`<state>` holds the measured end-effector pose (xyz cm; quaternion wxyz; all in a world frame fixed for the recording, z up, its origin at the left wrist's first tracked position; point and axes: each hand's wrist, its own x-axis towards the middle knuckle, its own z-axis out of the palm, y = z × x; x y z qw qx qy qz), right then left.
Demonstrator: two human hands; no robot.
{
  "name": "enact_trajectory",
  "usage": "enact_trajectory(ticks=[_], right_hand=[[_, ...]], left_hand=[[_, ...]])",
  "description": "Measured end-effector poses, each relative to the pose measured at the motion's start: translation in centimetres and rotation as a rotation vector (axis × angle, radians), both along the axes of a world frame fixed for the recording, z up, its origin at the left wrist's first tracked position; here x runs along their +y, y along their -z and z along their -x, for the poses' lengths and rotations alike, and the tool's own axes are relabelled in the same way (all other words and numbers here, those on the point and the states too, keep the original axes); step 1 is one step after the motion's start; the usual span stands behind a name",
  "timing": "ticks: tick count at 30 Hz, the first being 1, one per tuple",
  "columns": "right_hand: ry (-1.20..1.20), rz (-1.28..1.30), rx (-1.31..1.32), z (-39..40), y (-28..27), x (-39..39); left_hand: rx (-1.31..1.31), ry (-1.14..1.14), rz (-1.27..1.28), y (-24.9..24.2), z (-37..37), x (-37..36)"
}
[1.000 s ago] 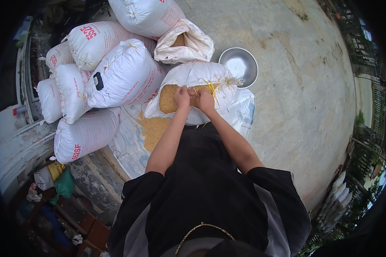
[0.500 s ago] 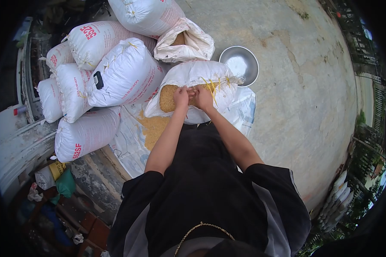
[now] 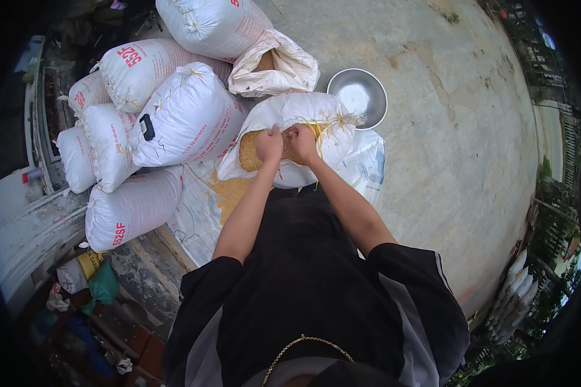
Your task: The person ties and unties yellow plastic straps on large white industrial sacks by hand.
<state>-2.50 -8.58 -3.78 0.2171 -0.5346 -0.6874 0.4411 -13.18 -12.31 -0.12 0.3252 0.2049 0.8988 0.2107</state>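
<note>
A white woven sack (image 3: 336,108) lies on its side in front of me, its wide mouth showing golden grain (image 3: 248,152). Over that opening my left hand (image 3: 269,144) is closed with the thumb on top; what it grips, if anything, is too small to make out. A little to its right, apart from it, my right hand (image 3: 303,141) is pinched close to the yellow ties (image 3: 319,131) on the sack. Whatever lies between its fingers is hidden. A thin reddish strand hangs below my left wrist.
Several full white sacks (image 3: 197,116) are piled to the left, one bearing a dark phone-like object (image 3: 147,127). An open sack (image 3: 290,71) stands behind; a metal basin (image 3: 357,97) sits back right. Spilled grain (image 3: 229,193) covers part of a white sheet (image 3: 193,226).
My hands, close together before, have moved apart, the left one shifting slightly leftward. The reddish strand below my left wrist now shows. The view has shifted a little.
</note>
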Motion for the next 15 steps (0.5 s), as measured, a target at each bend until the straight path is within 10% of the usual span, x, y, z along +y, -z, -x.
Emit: enact_trajectory(ticks=[4, 15], right_hand=[[0.112, 0.027, 0.095, 1.1, -1.2, -0.5], [0.082, -0.027, 0.049, 1.9, -2.3, -0.6]], left_hand=[[0.188, -0.019, -0.318, -2.7, 0.1, 2.1], [0.244, 0.503, 0.191, -0.7, 3.2, 7.1]])
